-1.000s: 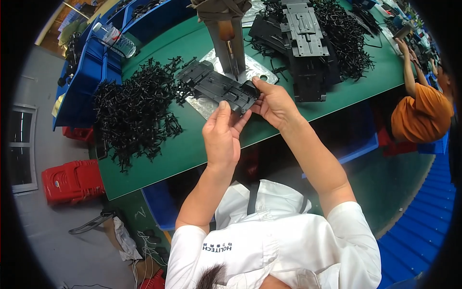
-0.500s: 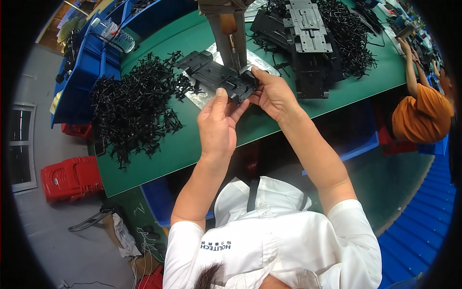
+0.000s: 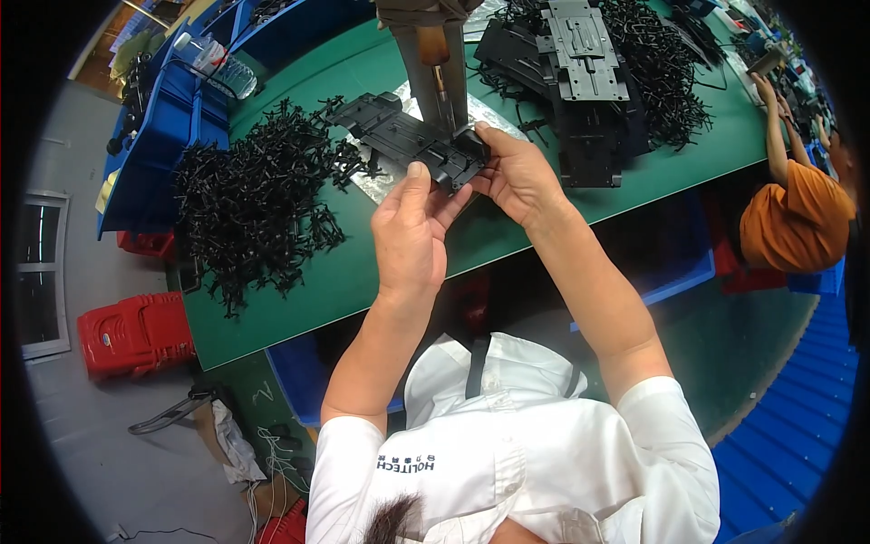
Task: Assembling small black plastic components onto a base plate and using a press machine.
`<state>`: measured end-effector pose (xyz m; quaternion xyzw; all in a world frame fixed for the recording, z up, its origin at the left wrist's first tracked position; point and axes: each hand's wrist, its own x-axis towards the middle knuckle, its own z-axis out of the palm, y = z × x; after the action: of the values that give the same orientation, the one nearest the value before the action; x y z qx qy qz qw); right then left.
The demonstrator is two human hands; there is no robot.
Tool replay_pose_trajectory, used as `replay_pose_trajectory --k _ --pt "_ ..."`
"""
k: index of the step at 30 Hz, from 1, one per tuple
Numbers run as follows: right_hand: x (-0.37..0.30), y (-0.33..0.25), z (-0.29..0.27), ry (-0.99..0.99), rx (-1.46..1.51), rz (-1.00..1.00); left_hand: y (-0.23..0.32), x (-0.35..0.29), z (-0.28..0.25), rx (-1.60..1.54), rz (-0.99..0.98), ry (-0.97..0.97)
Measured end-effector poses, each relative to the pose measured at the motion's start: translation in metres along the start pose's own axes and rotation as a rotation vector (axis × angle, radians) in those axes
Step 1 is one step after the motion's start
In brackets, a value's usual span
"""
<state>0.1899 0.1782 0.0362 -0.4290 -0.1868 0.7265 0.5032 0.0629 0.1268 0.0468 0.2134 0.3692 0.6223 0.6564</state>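
Note:
A black moulded plastic plate [image 3: 399, 134], long and ribbed, is held at its near right end by both hands. My left hand [image 3: 410, 227] pinches its near edge, thumb on top. My right hand [image 3: 518, 172] grips the right end with thumb and fingers. Just behind the plate stands a tool with a thin metal tip [image 3: 443, 95] pointing down; whether it touches the plate I cannot tell. Under the plate lies a silvery foil-covered pad [image 3: 371, 184]. A heap of small black branched parts [image 3: 258, 195] spreads on the left, some of it close to the plate's left side.
The green table [image 3: 362, 258] bears a stack of black plates with a grey one [image 3: 584, 54] on top at the right. Behind it lies another heap of black parts [image 3: 657, 77]. A blue bin [image 3: 168, 136] and a water bottle [image 3: 217, 65] stand left. A person in orange [image 3: 797, 218] works at far right.
The plate's left end has shifted very slightly. Both hands keep the same grip, and the rest stays nearly as it was.

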Motion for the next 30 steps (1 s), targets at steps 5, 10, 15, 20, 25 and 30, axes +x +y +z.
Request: replay_pose_trajectory --k 5,10,15,20,25,30 --pt "0.0021 0.0004 -0.0012 -0.011 0.007 -0.004 -0.0003 0.0017 -0.0003 0.003 0.002 0.001" --pt "0.0014 0.0024 -0.0016 -0.017 0.018 -0.003 0.0013 -0.0012 0.0013 0.01 0.0 0.012" --pt "0.0014 0.0017 -0.0015 -0.016 0.029 -0.007 0.0022 -0.0004 0.0018 0.014 -0.003 0.014" --pt "0.0025 0.0009 -0.0009 -0.022 0.028 -0.01 0.0023 0.0009 0.0025 0.004 0.001 0.006" --pt "0.002 -0.0008 -0.0001 0.0 0.024 -0.002 0.0028 0.0013 0.0037 0.006 -0.003 0.003" --pt "0.0036 -0.0006 -0.0003 0.006 0.02 0.002 0.0032 0.0014 0.0036 0.005 -0.004 -0.005"
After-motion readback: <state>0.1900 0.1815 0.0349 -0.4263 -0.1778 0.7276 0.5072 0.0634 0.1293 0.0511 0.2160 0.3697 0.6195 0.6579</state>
